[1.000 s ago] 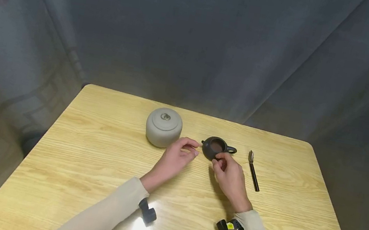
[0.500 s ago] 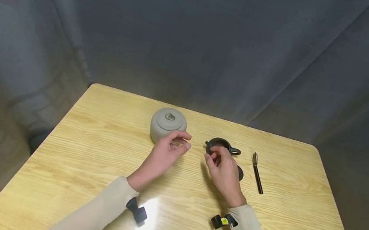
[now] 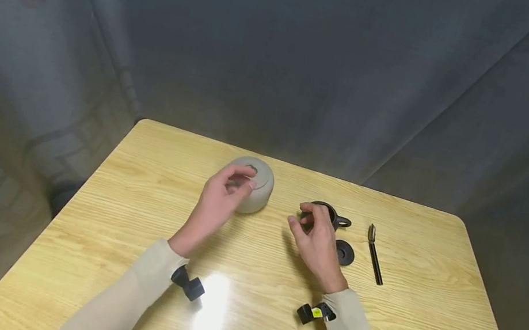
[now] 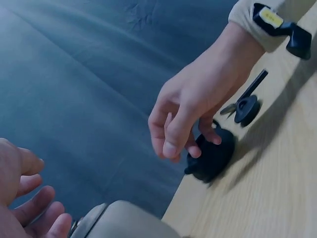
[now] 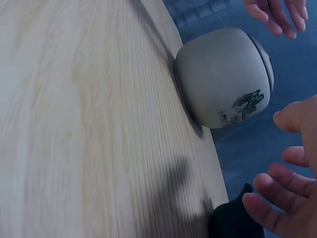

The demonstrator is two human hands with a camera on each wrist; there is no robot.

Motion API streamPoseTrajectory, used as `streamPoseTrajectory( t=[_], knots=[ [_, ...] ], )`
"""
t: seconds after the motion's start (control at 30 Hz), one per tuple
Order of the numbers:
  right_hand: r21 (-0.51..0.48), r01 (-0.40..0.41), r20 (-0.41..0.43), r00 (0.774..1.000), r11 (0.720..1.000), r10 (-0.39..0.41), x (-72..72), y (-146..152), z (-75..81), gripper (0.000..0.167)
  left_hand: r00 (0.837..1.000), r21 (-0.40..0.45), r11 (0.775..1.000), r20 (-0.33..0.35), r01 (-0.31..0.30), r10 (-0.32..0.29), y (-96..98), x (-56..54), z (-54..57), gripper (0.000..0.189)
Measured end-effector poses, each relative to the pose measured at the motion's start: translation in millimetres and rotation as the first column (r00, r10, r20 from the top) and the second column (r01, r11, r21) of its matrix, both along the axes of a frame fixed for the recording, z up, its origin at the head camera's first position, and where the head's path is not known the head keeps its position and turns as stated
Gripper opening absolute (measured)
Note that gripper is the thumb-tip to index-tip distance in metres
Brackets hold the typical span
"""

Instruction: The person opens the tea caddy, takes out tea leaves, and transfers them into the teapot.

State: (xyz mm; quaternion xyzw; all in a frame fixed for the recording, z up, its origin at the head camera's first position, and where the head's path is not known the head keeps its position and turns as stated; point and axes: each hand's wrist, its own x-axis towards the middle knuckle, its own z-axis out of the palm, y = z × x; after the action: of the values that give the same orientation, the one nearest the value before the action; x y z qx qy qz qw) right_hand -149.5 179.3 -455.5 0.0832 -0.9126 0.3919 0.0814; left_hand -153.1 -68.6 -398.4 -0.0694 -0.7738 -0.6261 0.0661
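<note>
One jar (image 3: 259, 199), one teapot (image 4: 217, 161), one loose lid (image 3: 345, 253), one tool (image 3: 374, 254); left hand (image 3: 217, 198), right hand (image 3: 318, 243) loosely half-curled, holding nothing.

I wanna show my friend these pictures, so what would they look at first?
Probably the left hand, raised near the round grey lidded jar, and the right hand, close to the small black teapot. After that, maybe the teapot's lid, lying off the pot on the wooden table, just right of that hand in the head view.
</note>
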Motion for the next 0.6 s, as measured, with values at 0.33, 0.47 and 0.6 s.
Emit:
streamPoseTrajectory(
  t=[0.33,0.47,0.6],
  knots=[
    [-0.11,0.021,0.04,0.999,0.994,-0.017,-5.2,-20,-4.2,0.048,0.994,-0.08,0.992,-0.053,-0.095,0.091,-14.7,-15.0,2.1,0.027],
    [-0.165,0.024,0.064,0.998,0.986,-0.014,-8.3,-28,-6.4,0.049,0.993,-0.107,0.988,-0.062,-0.109,0.103,-17.9,-20.0,1.8,0.027],
    [-0.21,0.027,0.086,0.996,0.977,-0.009,-10.9,-35,-7.6,0.05,0.991,-0.152,0.981,-0.073,-0.122,0.112,-19.8,-25.5,-1.2,0.029]
  ],
)
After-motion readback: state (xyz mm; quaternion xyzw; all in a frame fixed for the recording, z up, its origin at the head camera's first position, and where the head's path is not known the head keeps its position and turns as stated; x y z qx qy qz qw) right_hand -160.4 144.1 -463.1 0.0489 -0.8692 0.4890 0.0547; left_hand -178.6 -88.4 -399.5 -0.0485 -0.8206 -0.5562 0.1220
